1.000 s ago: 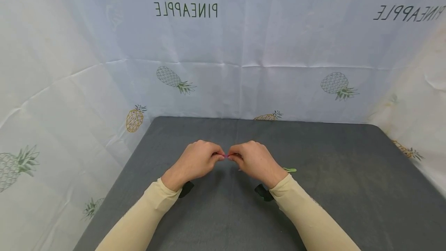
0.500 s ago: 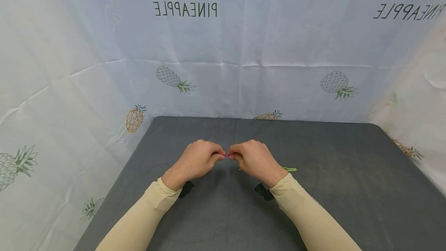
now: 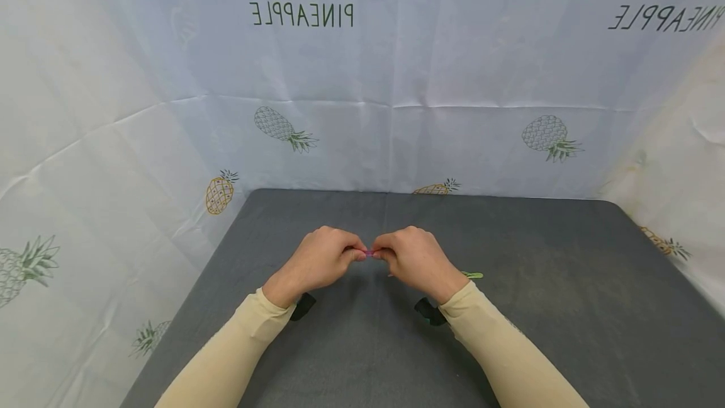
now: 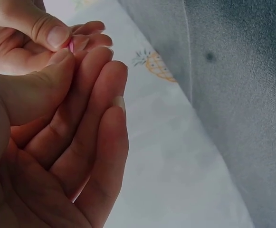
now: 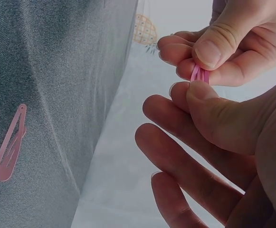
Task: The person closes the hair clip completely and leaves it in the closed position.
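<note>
Head view: both hands (image 3: 368, 260) pinch one pink hair clip (image 5: 199, 74) over the tabletop (image 3: 566, 282); fingers should stay clamped near its ends.

Both forearms, in beige sleeves, reach forward and angle inward so that the left hand (image 3: 318, 262) and the right hand (image 3: 415, 260) meet at their fingertips. On each hand the thumb and forefinger press together in a pinch, the 2 pinches touching each other. The other 3 fingers (image 5: 185, 156) of the right hand hang loosely curled, as do those of the left.
</note>
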The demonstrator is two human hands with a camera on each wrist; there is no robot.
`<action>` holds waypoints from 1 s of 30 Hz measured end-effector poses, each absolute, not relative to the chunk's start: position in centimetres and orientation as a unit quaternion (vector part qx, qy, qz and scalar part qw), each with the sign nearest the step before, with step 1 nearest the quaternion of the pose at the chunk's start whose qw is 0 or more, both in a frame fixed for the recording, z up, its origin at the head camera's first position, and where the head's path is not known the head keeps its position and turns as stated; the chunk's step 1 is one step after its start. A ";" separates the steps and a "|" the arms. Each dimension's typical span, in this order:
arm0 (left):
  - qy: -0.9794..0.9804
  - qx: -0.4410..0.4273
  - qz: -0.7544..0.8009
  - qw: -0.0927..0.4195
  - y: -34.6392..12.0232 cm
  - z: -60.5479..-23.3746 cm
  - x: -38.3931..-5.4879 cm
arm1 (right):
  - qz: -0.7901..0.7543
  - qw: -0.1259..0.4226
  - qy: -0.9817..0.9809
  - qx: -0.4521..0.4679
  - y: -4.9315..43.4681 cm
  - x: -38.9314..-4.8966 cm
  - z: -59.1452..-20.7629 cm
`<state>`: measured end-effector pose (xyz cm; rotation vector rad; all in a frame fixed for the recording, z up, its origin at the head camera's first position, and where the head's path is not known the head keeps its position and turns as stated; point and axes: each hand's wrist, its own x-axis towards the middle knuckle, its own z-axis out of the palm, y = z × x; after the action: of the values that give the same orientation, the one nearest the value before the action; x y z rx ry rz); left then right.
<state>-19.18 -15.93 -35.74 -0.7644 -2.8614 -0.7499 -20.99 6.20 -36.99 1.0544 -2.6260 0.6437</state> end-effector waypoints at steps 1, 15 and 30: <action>-0.935 -0.249 -0.249 0.040 -16.0 -35.7 -19.2 | 0.222 0.120 -0.898 0.360 6.2 -21.0 -37.0; -0.928 -0.264 -0.261 0.026 -16.2 -35.8 -19.4 | 0.230 0.110 -0.896 0.363 6.3 -21.1 -36.9; -0.921 -0.277 -0.271 0.030 -16.4 -36.0 -19.6 | 0.233 0.112 -0.892 0.370 6.3 -21.1 -36.9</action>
<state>-19.62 -16.38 -36.00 -0.8547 -2.8402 -0.8338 -21.13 6.32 -36.94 1.0869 -2.6183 0.6838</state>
